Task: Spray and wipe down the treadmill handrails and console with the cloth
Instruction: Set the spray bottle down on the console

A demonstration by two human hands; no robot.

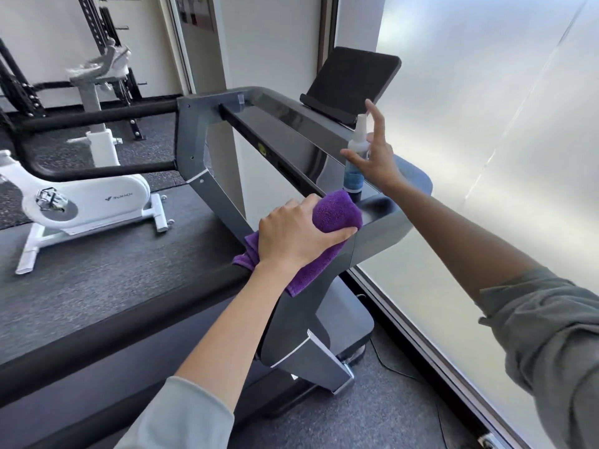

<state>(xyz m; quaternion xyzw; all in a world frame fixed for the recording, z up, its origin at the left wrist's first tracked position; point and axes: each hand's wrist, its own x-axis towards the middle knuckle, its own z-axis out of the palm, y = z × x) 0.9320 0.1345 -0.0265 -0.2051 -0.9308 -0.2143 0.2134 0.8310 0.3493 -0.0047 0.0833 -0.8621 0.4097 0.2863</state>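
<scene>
Two hands, left (299, 234) gripping cloth (334, 215), right (372, 157) spread

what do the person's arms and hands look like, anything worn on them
Both hands, left hand and right hand, are bare: no gloves, rings or watch visible. Each arm wears a loose grey-green long sleeve pushed up toward the elbow, leaving the forearms bare: left sleeve, right sleeve. The fabric is plain, with no markings visible.

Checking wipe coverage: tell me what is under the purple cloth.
The purple cloth lies over the treadmill's console corner and near handrail, pressed by the left hand. The surface beneath is hidden.
</scene>
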